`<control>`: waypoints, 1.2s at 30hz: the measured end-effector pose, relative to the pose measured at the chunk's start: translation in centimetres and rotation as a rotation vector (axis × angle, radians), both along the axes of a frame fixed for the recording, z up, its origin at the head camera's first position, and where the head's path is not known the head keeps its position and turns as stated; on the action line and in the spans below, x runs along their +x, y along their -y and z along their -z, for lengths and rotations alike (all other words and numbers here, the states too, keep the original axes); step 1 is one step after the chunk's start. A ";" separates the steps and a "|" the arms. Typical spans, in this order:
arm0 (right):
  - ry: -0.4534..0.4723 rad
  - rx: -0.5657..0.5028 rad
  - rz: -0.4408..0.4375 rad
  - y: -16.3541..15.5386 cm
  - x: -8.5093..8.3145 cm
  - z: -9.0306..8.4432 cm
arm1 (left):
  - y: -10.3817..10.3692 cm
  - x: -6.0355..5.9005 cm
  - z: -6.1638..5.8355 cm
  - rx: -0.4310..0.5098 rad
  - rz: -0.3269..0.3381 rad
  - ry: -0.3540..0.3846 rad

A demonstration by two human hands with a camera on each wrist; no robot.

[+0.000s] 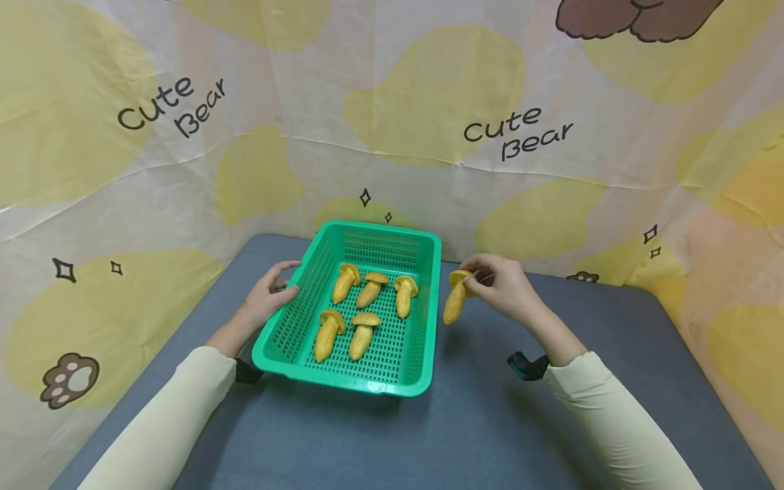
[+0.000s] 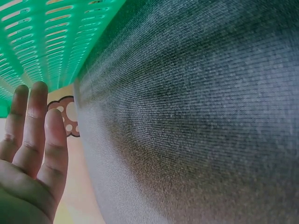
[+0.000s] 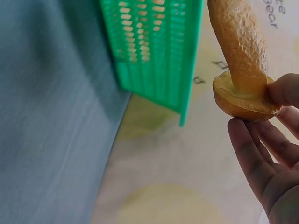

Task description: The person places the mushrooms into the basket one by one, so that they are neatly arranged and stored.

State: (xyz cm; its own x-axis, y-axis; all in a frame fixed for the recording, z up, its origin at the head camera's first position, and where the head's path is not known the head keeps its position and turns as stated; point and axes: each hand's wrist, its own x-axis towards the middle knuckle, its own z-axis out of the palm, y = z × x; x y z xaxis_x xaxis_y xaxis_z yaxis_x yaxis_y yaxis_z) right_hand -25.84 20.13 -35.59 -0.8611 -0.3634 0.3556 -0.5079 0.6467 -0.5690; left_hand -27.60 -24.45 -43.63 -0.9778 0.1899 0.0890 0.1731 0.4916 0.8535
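A green slotted basket (image 1: pixel 429 299) stands on the grey table and holds several yellow toy mushrooms (image 1: pixel 327 333). My right hand (image 1: pixel 505 286) pinches one more yellow mushroom (image 1: pixel 455 298) by its cap, just right of the basket's right wall, stem hanging down. The right wrist view shows that mushroom (image 3: pixel 240 56) held at the cap by my fingers (image 3: pixel 285 88), with the basket wall (image 3: pixel 154 51) beside it. My left hand (image 1: pixel 269 294) rests against the basket's left wall, fingers straight. In the left wrist view the straight fingers (image 2: pixel 35 135) lie next to the basket (image 2: pixel 42 42).
A grey cloth-covered table (image 1: pixel 465 422) fills the foreground. A cream backdrop (image 1: pixel 429 102) with yellow patches and "Cute Bear" lettering walls the table on three sides. Black wrist straps (image 1: pixel 528 364) sit at both cuffs.
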 end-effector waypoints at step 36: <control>-0.031 0.254 -0.289 9.3 0.1 2.7 | 0.1 0.1 -0.1 -0.011 0.012 -0.003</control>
